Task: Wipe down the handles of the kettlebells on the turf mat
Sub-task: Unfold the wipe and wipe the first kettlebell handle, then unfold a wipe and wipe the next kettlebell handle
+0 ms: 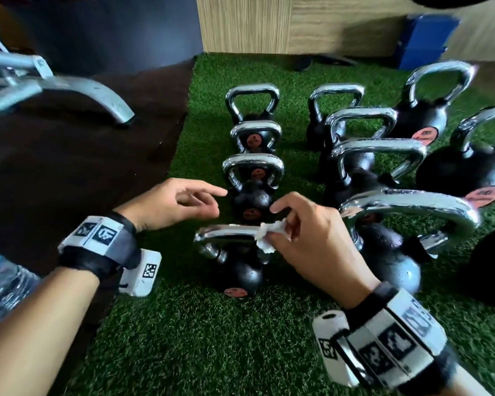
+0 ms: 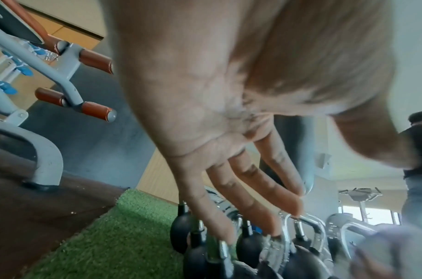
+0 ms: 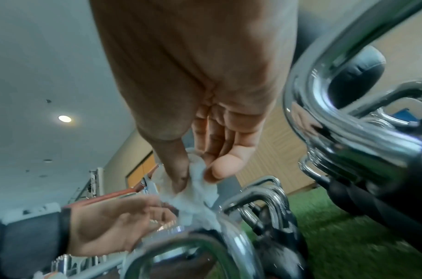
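Several black kettlebells with chrome handles stand in rows on the green turf mat. My right hand pinches a crumpled white tissue between thumb and fingers and presses it on the right end of the nearest kettlebell's chrome handle. The right wrist view shows the tissue under the thumb, touching that handle. My left hand hovers open above the mat, left of the second small kettlebell, fingers spread and holding nothing. In the left wrist view its fingers point down over the kettlebells.
A grey metal bench frame stands on the dark brown floor left of the mat. A plastic water bottle lies at the left edge. Larger kettlebells crowd the right side. A person stands in the background.
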`<state>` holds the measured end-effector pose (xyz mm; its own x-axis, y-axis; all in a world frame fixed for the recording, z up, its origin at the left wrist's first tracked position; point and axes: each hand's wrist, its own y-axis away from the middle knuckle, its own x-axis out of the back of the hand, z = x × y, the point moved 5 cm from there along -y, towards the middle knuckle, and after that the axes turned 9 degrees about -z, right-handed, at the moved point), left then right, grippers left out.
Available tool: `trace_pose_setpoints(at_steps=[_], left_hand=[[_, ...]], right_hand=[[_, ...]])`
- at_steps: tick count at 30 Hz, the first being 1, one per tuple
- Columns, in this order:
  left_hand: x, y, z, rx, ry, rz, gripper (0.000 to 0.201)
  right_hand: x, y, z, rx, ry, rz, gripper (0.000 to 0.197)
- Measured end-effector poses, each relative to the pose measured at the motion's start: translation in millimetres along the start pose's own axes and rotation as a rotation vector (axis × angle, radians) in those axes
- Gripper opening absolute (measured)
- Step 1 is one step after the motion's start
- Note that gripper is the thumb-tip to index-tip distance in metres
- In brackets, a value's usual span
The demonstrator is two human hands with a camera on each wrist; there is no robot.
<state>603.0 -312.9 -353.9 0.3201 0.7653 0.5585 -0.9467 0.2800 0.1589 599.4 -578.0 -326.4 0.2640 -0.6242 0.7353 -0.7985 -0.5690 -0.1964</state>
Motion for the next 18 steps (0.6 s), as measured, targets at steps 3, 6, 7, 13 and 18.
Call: trace_pose_setpoints(at_steps=[3,6,7,13,18], left_hand=[[34.2,-23.6,-15.1,0.109,-0.074,0.103,0.024],[65.3,-48.9,-23.4,0.255,-0.193,0.021,0.026],[75.2,-57.5,-21.3,0.289,-0.213,-0.01,0.027],[106.4,-93.5,6.2,0.421,-0.404,-0.148,0.054],[94.6,-81.8,19.6,0.495,-0.431,-0.297,0.082]], right_hand=[[26.6,-19.6,-13.0,0.084,-0.023,0.064,0.03],[53.3,-58.4,-20.1,0.091,0.014,0.006,0.025],[62.5,-72.6,-20.2,0.085,0.032,-0.019,0.024],[94.9,-138.8,-15.1,0.052,0.032,-0.143,0.019],[89.9,-167.9,-11.0,-0.022,0.011,-0.166,0.028]])
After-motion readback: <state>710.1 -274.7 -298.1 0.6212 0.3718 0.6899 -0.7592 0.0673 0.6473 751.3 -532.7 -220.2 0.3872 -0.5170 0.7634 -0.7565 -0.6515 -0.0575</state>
